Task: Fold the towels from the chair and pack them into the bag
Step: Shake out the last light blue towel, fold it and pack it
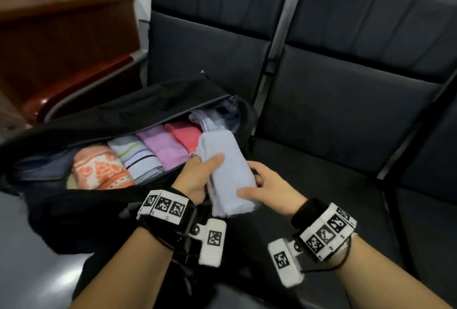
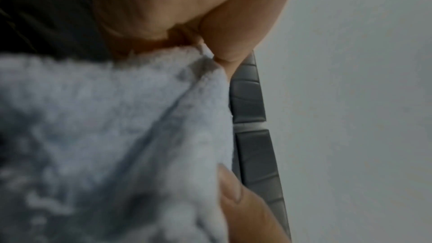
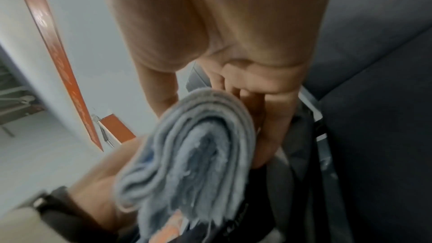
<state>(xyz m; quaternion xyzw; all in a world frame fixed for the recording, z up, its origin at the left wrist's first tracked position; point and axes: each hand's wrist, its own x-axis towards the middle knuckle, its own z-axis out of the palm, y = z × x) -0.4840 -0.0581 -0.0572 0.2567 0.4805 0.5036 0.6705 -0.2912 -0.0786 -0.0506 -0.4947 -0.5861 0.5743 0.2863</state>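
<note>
A folded pale blue towel (image 1: 226, 172) is held between both hands over the right end of the open black bag (image 1: 103, 115). My left hand (image 1: 197, 177) grips its left side, thumb lying across the top. My right hand (image 1: 262, 185) grips its right side, thumb on top and fingers underneath. The right wrist view shows the blue towel (image 3: 194, 154) end-on as stacked folds. Up close in the left wrist view the blue towel (image 2: 112, 136) fills the lower left. Inside the bag lie folded towels in a row: orange patterned (image 1: 101, 167), striped white (image 1: 138, 155), lilac (image 1: 163, 145), pink (image 1: 185, 135).
The bag rests on a row of black padded chairs (image 1: 333, 110); the seat to the right of the bag is bare. More pale cloth (image 1: 215, 115) sits at the bag's far right end. A reddish wooden cabinet (image 1: 61, 36) stands at the back left.
</note>
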